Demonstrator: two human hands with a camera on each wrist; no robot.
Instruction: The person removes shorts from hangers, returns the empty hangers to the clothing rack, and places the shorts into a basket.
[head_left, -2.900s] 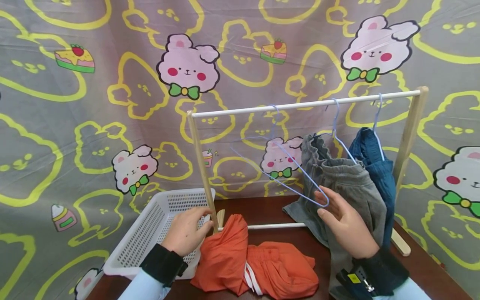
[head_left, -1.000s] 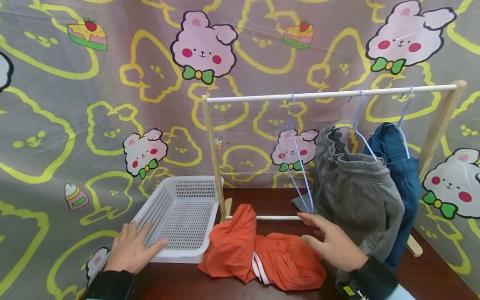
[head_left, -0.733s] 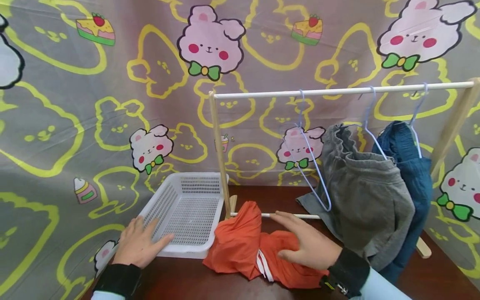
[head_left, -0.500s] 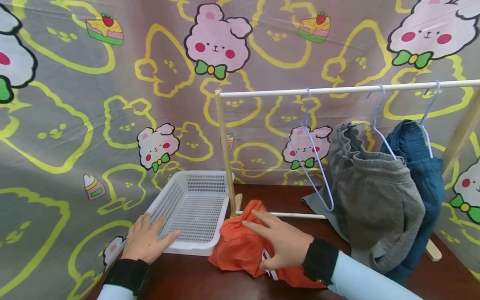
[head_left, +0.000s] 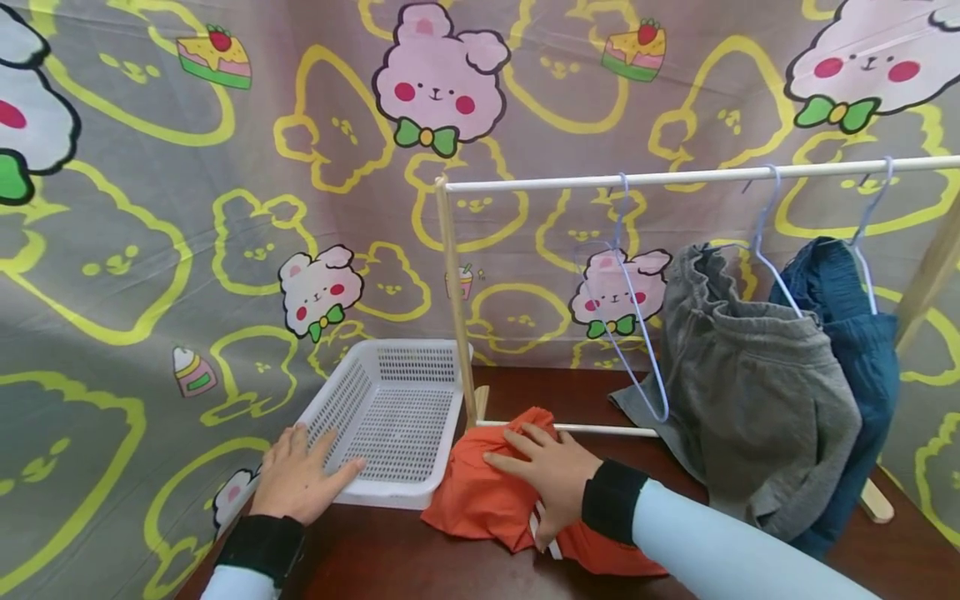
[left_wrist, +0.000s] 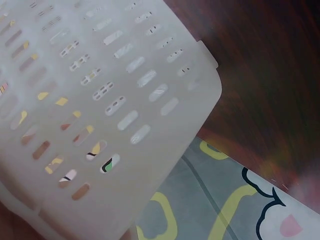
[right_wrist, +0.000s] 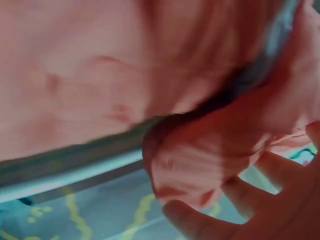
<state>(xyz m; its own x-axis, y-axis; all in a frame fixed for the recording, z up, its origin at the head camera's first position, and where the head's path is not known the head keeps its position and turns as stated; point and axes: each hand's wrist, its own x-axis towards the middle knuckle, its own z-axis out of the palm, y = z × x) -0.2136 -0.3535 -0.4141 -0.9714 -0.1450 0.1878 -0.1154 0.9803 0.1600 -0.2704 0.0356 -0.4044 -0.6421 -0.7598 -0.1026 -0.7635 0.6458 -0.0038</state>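
Observation:
A pair of orange pants point(head_left: 480, 492) with a white drawstring lies bunched on the table in front of the rack. My right hand point(head_left: 555, 475) rests on the pants with its fingers spread over the cloth. In the right wrist view, the fingers of this hand point(right_wrist: 275, 215) touch a fold of the orange fabric point(right_wrist: 200, 155). At the left, my left hand point(head_left: 300, 479) lies with straight fingers at the near left rim of a white plastic basket point(head_left: 393, 498). The slotted basket wall point(left_wrist: 165, 130) fills much of the left wrist view.
Behind the pants stands a small rack with a white rail point(head_left: 540, 182) and wooden posts. A bare blue hanger point(head_left: 645, 333) hangs from it. Grey pants point(head_left: 772, 400) and blue pants point(head_left: 870, 375) hang at the right. A patterned cloth backdrop point(head_left: 247, 167) closes the back.
My right hand has left the bare hanger and come left onto the orange pants, whose raised fold now sits lower. My left hand has moved from the rack post to the basket rim.

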